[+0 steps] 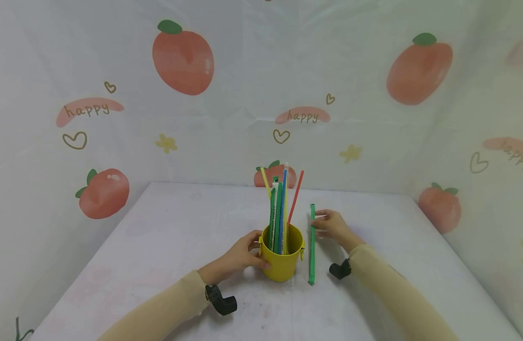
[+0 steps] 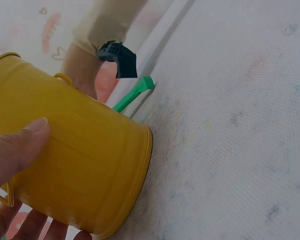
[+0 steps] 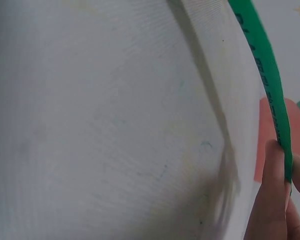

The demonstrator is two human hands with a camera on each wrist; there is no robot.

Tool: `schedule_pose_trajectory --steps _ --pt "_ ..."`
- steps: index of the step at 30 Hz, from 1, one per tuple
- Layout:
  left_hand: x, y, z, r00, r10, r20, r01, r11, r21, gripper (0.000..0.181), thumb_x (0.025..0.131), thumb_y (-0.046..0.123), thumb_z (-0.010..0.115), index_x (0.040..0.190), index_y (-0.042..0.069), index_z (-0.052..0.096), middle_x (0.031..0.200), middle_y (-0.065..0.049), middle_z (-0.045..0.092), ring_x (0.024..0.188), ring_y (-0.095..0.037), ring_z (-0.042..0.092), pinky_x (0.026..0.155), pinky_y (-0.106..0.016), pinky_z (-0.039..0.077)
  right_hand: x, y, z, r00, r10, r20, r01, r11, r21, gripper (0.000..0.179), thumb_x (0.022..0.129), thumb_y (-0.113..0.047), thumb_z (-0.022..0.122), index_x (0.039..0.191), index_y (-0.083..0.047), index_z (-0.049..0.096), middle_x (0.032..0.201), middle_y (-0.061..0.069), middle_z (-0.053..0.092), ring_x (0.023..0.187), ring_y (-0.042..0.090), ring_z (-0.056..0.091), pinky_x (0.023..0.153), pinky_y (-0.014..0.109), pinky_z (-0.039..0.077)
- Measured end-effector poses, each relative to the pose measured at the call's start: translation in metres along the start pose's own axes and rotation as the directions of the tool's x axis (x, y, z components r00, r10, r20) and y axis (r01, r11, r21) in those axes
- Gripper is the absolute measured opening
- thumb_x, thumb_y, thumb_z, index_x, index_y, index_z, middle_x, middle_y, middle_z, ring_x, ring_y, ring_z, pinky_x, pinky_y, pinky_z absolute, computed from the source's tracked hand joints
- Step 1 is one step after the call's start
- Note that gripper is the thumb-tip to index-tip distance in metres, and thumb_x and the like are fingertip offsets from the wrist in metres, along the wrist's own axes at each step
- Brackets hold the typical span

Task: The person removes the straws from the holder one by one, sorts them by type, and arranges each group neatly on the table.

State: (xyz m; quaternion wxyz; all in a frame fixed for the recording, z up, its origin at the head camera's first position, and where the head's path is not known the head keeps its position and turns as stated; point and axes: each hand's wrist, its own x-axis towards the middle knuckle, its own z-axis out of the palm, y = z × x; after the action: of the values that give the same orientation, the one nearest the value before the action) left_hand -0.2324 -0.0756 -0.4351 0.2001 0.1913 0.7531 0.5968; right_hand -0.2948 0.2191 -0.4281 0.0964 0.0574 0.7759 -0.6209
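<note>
A small yellow metal bucket (image 1: 283,268) with side loops stands on the table. My left hand (image 1: 244,253) grips its left side, thumb toward the front; in the left wrist view that thumb (image 2: 27,147) lies across the bucket's wall. Green wrapped sticks (image 1: 279,203), a red straw (image 1: 295,196), a yellow straw (image 1: 266,180) and a blue stick (image 1: 283,203) stand in the bucket, their lower ends partly hidden. To its right, my right hand (image 1: 331,226) pinches a long flat green wrapped straw (image 1: 312,251) with dark print, held lengthwise beside the bucket. Its shadow shows on the table.
The white table (image 1: 193,213) has faint stains and ends at a back edge against a hanging white cloth (image 1: 244,57) printed with red fruit. Black wrist cameras (image 1: 222,302) sit on both forearms, the left one low near the tabletop.
</note>
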Motion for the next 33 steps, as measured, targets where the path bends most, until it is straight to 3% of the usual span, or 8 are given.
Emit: schedule_pose_trajectory --steps 8,14,23,33 --pt "0.001 -0.002 -0.001 1.000 0.003 0.003 -0.003 1.000 0.007 0.070 0.068 0.018 0.082 0.127 0.014 0.046 0.131 -0.001 0.047 0.124 -0.028 0.042 0.104 -0.051 0.031 0.005 0.003 0.006 0.999 0.049 -0.021 -0.050 0.996 -0.077 0.048 0.085 -0.005 0.065 0.127 0.005 0.044 0.105 0.018 0.056 0.071 0.012 0.059 0.067 0.030 0.056" --pt "0.001 -0.003 -0.001 1.000 0.000 0.005 0.000 1.000 0.002 0.070 0.068 0.018 0.082 0.127 0.015 0.045 0.131 0.000 0.047 0.124 -0.027 0.042 0.104 -0.050 0.032 0.004 0.002 0.006 0.997 0.080 -0.011 -0.080 0.993 -0.091 0.052 0.080 -0.011 0.071 0.123 0.005 0.046 0.098 0.017 0.057 0.070 0.014 0.060 0.064 0.028 0.056" --pt "0.001 -0.004 -0.001 1.000 0.007 0.009 -0.007 1.000 -0.002 0.071 0.068 0.018 0.082 0.128 0.015 0.045 0.130 0.000 0.048 0.124 -0.026 0.043 0.104 -0.050 0.032 0.010 0.003 0.012 0.986 0.153 -0.068 -0.162 0.976 -0.149 0.044 0.085 -0.010 0.067 0.124 0.000 0.049 0.096 0.014 0.063 0.065 0.014 0.060 0.060 0.027 0.055" --pt "-0.002 0.001 0.001 1.000 -0.003 0.006 0.003 1.000 -0.020 0.069 0.069 0.017 0.082 0.127 0.014 0.045 0.131 -0.001 0.047 0.125 -0.027 0.041 0.104 -0.051 0.031 0.013 0.007 0.015 0.982 0.177 -0.060 -0.183 0.974 -0.134 0.044 0.083 -0.007 0.067 0.123 0.001 0.049 0.095 0.015 0.059 0.065 0.015 0.060 0.059 0.028 0.056"
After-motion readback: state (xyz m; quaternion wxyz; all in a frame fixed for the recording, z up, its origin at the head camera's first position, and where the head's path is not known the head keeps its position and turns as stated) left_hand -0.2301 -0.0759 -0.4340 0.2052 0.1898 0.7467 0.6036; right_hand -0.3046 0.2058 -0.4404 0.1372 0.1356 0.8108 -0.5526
